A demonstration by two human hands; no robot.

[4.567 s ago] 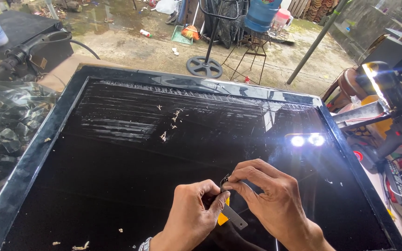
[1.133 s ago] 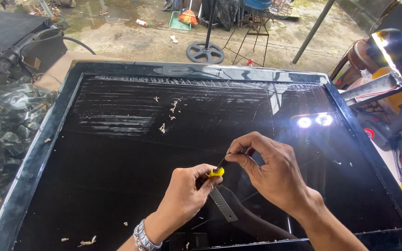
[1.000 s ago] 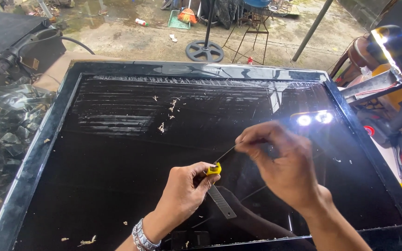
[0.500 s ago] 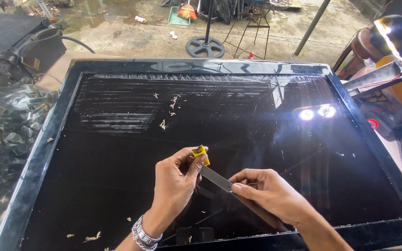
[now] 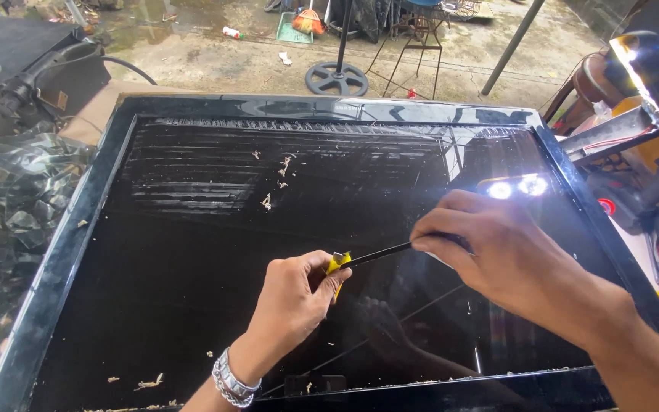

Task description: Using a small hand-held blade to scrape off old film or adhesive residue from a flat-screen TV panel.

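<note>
1. Since half a second ago, right hand (image 5: pixel 512 259) has lifted toward the screen's (image 5: pixel 192 252) right edge, pinching the blade (image 5: pixel 379 254).
2. Left hand (image 5: pixel 295 301) grips the yellow cutter (image 5: pixel 337 267) mid-screen.
3. Pulling harder could snap the blade, cutting fingers.

Screen: a large flat panel (image 5: pixel 192 252) lying face up, filling the view from nine to three o'clock.
Shape: wide rectangle in a glossy black frame.
Colour: black, reflective glass with pale scrape streaks towards eleven o'clock and bright glare spots at two o'clock.
</note>
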